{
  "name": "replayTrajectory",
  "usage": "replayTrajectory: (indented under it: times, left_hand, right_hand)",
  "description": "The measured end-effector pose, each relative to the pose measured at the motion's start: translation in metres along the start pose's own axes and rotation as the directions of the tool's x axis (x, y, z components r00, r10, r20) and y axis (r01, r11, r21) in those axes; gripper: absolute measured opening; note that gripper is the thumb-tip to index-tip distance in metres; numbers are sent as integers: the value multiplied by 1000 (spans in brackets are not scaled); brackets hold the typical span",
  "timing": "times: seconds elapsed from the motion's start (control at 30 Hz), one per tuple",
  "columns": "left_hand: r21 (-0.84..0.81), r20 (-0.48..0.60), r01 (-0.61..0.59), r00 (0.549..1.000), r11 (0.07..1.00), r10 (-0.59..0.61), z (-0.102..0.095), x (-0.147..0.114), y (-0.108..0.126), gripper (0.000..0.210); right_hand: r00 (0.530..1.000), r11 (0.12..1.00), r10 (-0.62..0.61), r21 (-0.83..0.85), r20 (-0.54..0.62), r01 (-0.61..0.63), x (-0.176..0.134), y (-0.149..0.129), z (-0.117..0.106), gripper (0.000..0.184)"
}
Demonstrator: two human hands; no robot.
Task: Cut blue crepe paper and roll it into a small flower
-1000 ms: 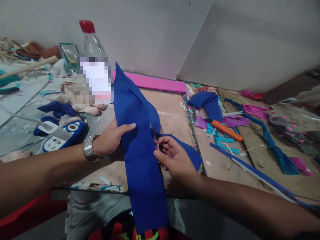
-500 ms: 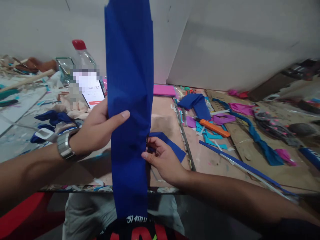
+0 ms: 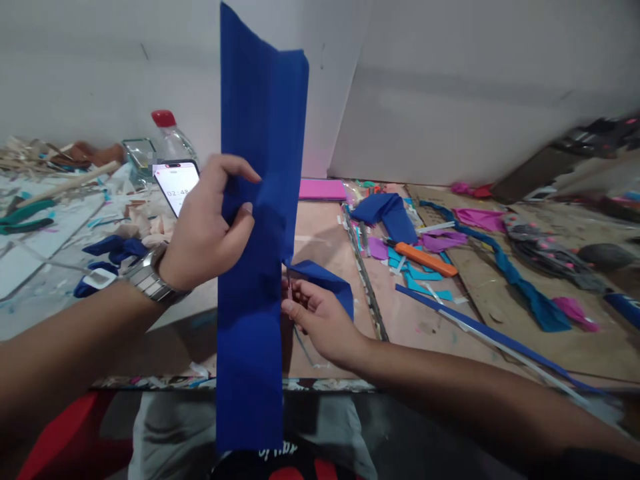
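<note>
A long blue strip of paper or thin cloth [image 3: 255, 267] stands upright before me, creased lengthwise near its top, its lower end over my lap. My left hand [image 3: 205, 223] is at its left edge, thumb and index finger apart on the front face; the other fingers are hidden. At the right edge, my right hand [image 3: 320, 317] is closed around small, thin scissors [image 3: 289, 283], mostly covered by the fingers. Their blades touch the strip's edge. Behind this hand a narrower blue piece [image 3: 333, 280] extends right from the edge; I cannot tell whether it is attached.
A phone [image 3: 177, 187] and a red-capped bottle [image 3: 175, 133] stand back left, near green-handled pliers [image 3: 25, 217]. To the right lie an orange cutter knife [image 3: 425, 259], blue folded cloth [image 3: 387, 213], coloured scraps and cardboard [image 3: 500, 307]. A pink block [image 3: 323, 189] sits against the wall.
My left hand has shifted up the strip, and its index finger now shows in front. The strip's top has come into view and opened along its crease. My right hand stays at the edge.
</note>
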State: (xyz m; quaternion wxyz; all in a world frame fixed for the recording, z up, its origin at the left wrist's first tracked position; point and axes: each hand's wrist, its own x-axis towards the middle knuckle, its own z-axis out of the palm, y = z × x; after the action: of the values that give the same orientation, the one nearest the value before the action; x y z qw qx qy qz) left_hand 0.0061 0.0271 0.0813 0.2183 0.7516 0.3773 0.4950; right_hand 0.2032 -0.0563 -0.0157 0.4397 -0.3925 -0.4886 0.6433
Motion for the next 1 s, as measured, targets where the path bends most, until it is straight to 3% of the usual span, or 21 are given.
replayTrajectory:
  times: [0.03,0.1,0.4,0.67,0.87,1.0]
  left_hand:
    - [106,6,-52,999,993,52,-1,0,2,36]
    - [162,22,-78,997,984,75,-2,-1,5,36]
    - [-231,64,160,987,960,-149,-2,-14,-3,76]
    - [-337,103,187,982,923,-161,-7,-13,-19,87]
    - [-399,170,277,959,874,-227,0,-20,-24,94]
    - [-330,161,213,973,920,-167,0,-21,-27,95]
  right_hand:
    - [1000,1000,-6,-6,22,6,-1,0,0,28]
    - [997,999,32,-30,64,-30,-2,-1,1,31]
    - [965,977,206,16,163,-211,-8,-1,2,47]
    - [857,901,356,107,373,-421,-16,-7,5,60]
    - [915,934,283,134,288,-331,-11,-3,4,54]
    - [948,954,256,107,191,-279,-13,0,5,58]
